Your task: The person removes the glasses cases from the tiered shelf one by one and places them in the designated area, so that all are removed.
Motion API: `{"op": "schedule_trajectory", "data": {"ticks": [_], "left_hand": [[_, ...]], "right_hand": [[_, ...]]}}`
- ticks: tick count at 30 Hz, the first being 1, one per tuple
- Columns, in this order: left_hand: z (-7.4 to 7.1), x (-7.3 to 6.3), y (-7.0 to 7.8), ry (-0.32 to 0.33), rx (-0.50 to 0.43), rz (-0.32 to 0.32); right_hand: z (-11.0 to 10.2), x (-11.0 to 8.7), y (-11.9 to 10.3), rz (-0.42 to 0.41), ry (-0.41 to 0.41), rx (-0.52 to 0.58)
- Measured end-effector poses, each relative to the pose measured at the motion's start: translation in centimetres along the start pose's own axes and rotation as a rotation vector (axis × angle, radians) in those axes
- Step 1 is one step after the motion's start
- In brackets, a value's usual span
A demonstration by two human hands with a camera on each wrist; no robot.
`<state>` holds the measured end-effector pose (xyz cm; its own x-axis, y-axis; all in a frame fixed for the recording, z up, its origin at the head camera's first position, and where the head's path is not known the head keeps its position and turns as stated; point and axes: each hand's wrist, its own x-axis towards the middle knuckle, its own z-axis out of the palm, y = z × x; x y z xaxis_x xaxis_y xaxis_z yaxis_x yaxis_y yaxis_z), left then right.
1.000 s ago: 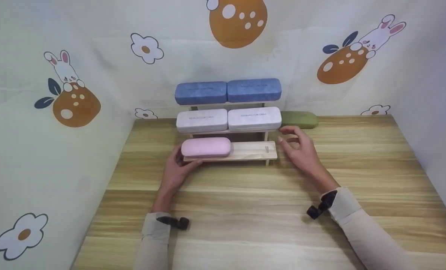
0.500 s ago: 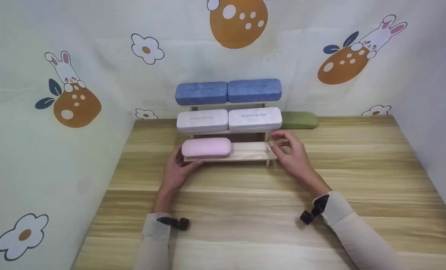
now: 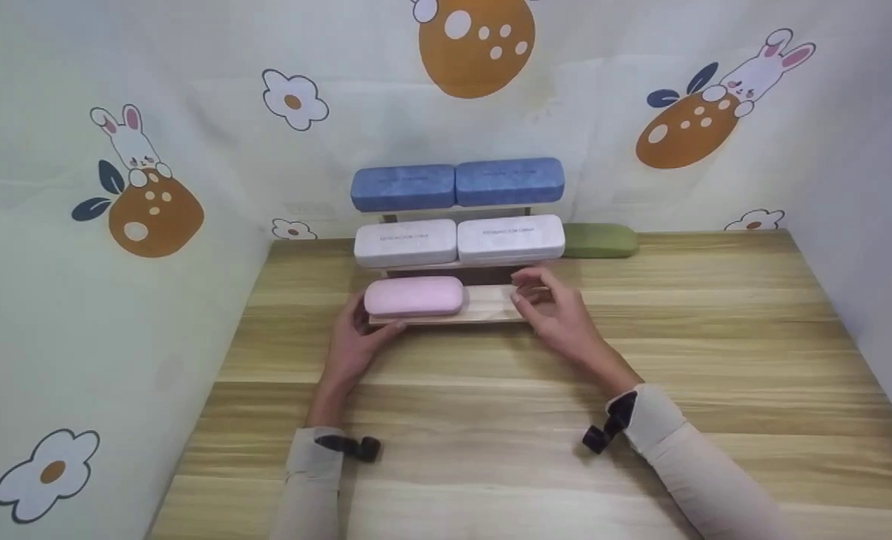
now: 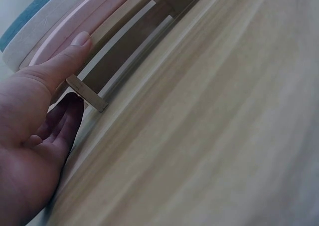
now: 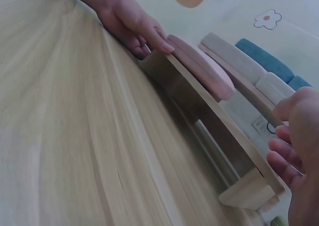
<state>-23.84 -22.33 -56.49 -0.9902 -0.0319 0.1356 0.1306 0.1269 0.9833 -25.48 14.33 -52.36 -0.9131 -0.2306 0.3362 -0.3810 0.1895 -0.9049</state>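
A pink glasses case (image 3: pixel 413 295) lies on the left part of the bottom step of a wooden tiered rack (image 3: pixel 488 302). My left hand (image 3: pixel 352 341) grips the left end of that step, thumb along the front edge and fingers around the side, close to the case. In the left wrist view the thumb (image 4: pixel 75 51) presses the wood beside the case. Over the right end of the same step hovers my right hand (image 3: pixel 562 311), fingers loosely bent with nothing between them. The right wrist view shows its curled fingers (image 5: pixel 284 156) above the board.
Two white glasses cases (image 3: pixel 511 238) sit side by side on the middle step, and two blue cases (image 3: pixel 510 181) on the top one. A green case (image 3: pixel 601 240) lies on the table behind right. Patterned cloth walls (image 3: pixel 596 97) enclose the wooden table (image 3: pixel 446 420).
My right hand has moved left, from beside the rack to over the right end of the bottom step. The left hand and the pink case stay in place.
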Motion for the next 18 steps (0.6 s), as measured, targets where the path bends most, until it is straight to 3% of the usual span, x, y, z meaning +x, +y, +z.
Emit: {"op": "schedule_trajectory", "data": {"ticks": [18], "left_hand": [[0.0,0.0,-0.2,0.006,-0.018,-0.011]], "right_hand": [[3.4,1.1,-1.3,-0.048,-0.143,-0.093]]}}
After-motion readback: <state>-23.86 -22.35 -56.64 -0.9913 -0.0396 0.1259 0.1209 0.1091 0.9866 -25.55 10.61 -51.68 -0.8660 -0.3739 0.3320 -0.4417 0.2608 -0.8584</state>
